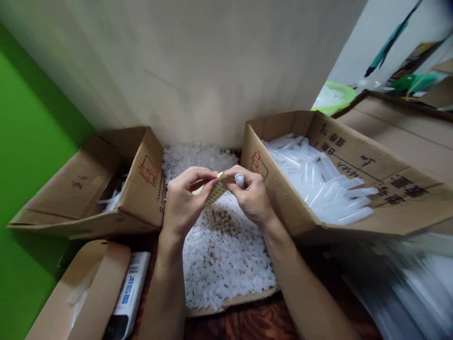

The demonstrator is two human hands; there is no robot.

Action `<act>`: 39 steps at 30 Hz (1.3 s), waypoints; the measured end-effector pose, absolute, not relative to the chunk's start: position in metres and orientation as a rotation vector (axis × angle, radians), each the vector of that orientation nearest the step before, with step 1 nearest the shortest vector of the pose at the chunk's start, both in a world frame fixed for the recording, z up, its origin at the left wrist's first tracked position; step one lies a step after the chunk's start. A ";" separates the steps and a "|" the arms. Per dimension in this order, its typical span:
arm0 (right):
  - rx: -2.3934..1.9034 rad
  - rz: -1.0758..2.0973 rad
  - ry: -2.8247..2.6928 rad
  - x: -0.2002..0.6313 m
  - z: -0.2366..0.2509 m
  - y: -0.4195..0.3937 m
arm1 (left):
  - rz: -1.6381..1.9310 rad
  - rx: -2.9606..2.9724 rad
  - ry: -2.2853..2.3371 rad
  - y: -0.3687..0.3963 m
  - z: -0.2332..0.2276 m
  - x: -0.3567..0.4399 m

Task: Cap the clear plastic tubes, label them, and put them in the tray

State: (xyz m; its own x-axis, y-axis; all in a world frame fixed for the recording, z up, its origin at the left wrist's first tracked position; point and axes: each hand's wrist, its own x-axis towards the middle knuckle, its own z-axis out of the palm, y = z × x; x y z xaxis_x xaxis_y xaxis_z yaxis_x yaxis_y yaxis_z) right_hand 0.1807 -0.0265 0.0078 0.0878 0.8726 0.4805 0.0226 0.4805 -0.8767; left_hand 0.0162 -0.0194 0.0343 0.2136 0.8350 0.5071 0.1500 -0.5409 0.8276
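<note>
My left hand [184,200] is closed, its thumb and fingers pinching a yellow patterned strip [214,194] that hangs down between both hands. My right hand [254,196] is closed too; its fingertips meet the strip's upper end, and a whitish translucent plastic tube [239,179] pokes out between its fingers. Both hands are above a spread of small clear plastic pieces [226,259] on cardboard. What lies under the fingertips is hidden.
On the right, a cardboard box [357,141] holds many translucent tubes [314,174]. The left cardboard box [141,203] has a few tubes inside. At the lower left are a tan open container [113,269] and a white device [132,288]. A pale wall [198,71] stands behind.
</note>
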 end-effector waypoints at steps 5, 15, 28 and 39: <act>-0.846 0.753 -1.324 0.179 0.006 -0.026 | 1.372 1.889 0.893 -0.020 0.035 0.016; -0.865 0.710 -1.374 0.179 0.003 -0.025 | 1.324 1.952 0.865 -0.016 0.038 0.010; -0.935 0.657 -1.374 0.176 0.001 -0.024 | 1.313 1.906 0.879 -0.023 0.046 0.019; -0.999 0.440 -1.517 0.177 0.001 -0.026 | 1.275 1.870 1.000 -0.027 0.041 0.045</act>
State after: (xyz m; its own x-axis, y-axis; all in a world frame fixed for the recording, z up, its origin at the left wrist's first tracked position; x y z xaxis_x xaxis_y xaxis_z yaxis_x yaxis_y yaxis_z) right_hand 0.1768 -0.0263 0.0009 0.0764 0.7863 0.6132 0.3365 0.5585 -0.7582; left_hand 0.0450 -0.0274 0.0411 0.2344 0.8643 0.4450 0.2270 -0.4937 0.8395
